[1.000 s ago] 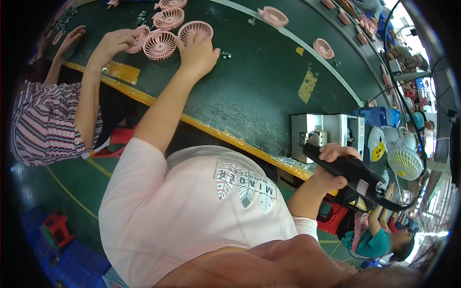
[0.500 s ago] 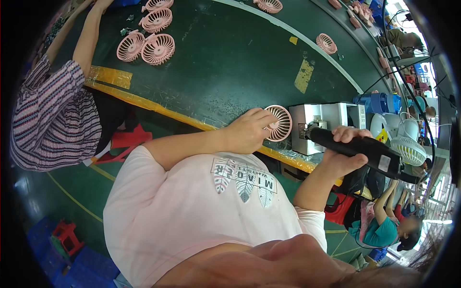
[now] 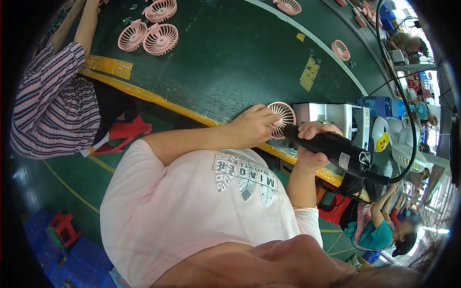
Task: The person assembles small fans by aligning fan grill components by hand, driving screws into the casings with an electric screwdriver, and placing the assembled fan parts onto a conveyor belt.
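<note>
Left fingers point(image 3: 270, 118), green worktable point(image 3: 230, 62), lined floor point(image 3: 67, 175)

1 second ago the left hand point(image 3: 252, 126) was on a pink fan cover at the upper left. Now it holds a pink fan cover point(image 3: 286, 114) just right of the middle. The right hand point(image 3: 314, 144) has moved the black tool point(image 3: 338, 152) left, from the grey box point(image 3: 307, 114) to the cover's lower right edge. The striped person's arm point(image 3: 87, 30) has gone up toward the upper left edge.
</note>
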Available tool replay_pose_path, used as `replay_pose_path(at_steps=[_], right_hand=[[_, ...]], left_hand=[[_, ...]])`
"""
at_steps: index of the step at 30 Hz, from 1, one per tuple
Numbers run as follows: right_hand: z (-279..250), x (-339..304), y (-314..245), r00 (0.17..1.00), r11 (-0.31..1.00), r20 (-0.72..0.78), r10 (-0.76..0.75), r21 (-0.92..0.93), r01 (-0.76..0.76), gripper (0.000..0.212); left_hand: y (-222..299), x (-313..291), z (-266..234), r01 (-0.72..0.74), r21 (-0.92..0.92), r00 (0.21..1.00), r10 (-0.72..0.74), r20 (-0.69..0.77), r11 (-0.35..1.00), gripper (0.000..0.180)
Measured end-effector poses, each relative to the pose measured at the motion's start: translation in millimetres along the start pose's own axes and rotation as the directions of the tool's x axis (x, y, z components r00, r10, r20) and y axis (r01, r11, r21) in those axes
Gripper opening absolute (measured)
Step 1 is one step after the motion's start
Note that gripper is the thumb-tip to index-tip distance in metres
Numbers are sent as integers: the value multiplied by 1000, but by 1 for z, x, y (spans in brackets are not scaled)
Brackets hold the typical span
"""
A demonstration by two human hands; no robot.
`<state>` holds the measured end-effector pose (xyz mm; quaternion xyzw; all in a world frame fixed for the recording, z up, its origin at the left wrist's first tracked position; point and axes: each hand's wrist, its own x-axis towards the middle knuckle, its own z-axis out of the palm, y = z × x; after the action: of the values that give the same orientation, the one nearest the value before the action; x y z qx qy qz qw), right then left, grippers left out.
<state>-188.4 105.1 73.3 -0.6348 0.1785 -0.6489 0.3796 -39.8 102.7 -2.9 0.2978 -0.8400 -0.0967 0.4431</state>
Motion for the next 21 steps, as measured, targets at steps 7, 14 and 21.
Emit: replay_pose_path(at_steps=[7,14,21], right_hand=[[11,3,5,993,996,107,51,-74,-44,59],[-10,18,-20,990,987,-16,140,-78,-141,69],[-18,47,-49,985,981,-164,-53,-194,20,62]], left_hand=[[-2,2,-4,-5,-35,1000,6,30,999,16],[-5,1,-10,-13,-26,999,14,46,1000,15],[-5,-4,-15,-48,12,993,47,109,999,17]])
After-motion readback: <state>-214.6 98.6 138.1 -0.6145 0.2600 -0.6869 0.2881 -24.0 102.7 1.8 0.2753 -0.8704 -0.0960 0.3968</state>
